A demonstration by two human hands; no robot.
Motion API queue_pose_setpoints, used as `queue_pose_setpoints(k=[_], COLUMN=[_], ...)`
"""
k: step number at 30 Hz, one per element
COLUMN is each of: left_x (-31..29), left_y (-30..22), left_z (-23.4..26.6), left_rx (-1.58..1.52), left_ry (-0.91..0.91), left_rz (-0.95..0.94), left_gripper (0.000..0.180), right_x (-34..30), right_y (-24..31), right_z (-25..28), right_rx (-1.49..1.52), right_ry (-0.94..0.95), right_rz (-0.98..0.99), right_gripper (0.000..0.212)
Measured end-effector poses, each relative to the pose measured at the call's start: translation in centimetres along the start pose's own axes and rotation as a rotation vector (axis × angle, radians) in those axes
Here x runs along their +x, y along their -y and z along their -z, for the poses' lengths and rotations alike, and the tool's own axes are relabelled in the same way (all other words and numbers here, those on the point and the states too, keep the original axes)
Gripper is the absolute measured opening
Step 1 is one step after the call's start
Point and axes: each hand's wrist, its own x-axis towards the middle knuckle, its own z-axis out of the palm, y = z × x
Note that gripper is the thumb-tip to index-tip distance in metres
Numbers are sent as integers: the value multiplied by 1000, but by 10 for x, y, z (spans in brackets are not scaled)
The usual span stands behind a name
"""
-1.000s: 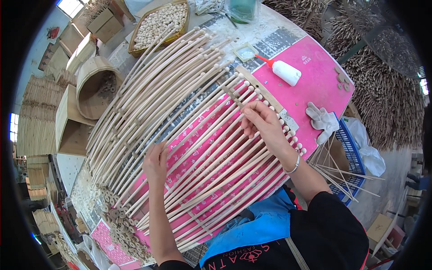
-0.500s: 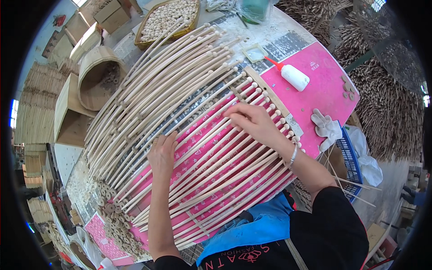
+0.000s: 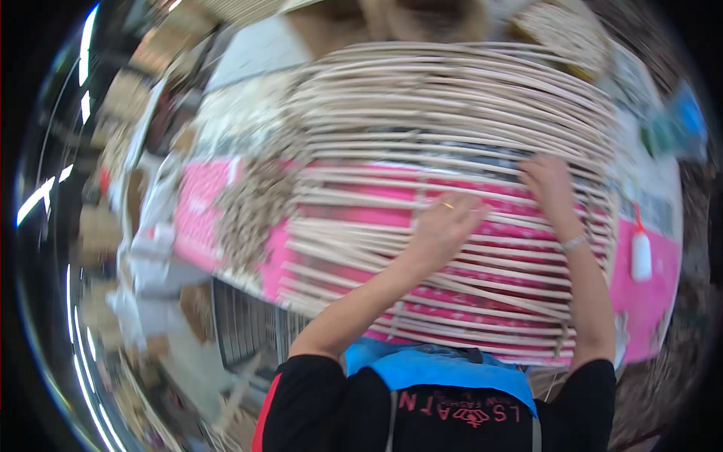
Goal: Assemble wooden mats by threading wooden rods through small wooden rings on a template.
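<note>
Right now you are pressing your left hand [image 3: 444, 226] and right hand [image 3: 548, 184] onto the rattan rods [image 3: 452, 120], fingers seemingly curled, grip blurred

Pink-covered table [image 3: 663, 301]: rattan frame [image 3: 452, 120], probably glue bottle [image 3: 641, 256].

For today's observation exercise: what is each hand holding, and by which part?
Both hands rest on the row of pale cane rods. The left hand lies mid-row, the right hand nearer the right end. Blur hides whether either hand grips a rod.
</note>
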Motion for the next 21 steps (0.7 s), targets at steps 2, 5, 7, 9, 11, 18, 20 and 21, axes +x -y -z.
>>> queue_pose_setpoints(k=[2, 5, 7, 9, 11, 18, 20, 21], left_x=[-27, -72, -119, -173, -223, -284, -277, -274], left_y=[-4, -1, 14, 34, 50, 81, 85, 86], left_z=[32, 81, 112, 139, 165, 202, 198, 198], left_rx=[-41, 7, 62, 115, 141, 408, 452, 448], left_ry=[-53, -171, -292, -390, -514, -447, -396, -401], left_rz=[100, 348, 559, 801, 971, 1158, 1096, 1097], left_gripper=[36, 27, 21, 19, 21, 37, 35, 35], right_x=[5, 7, 7, 9, 10, 11, 7, 7], right_y=[8, 6, 13, 20, 22, 78, 85, 89], right_z=[8, 11, 13, 21, 34, 66, 72, 74], right_rx=[11, 50, 137, 158, 141, 122, 130, 146], right_ry=[38, 35, 34, 39, 52, 15, 45, 75], right_rz=[-7, 23, -86, -104, -121, 96, 68, 37], right_gripper=[12, 13, 13, 12, 13, 26, 26, 26])
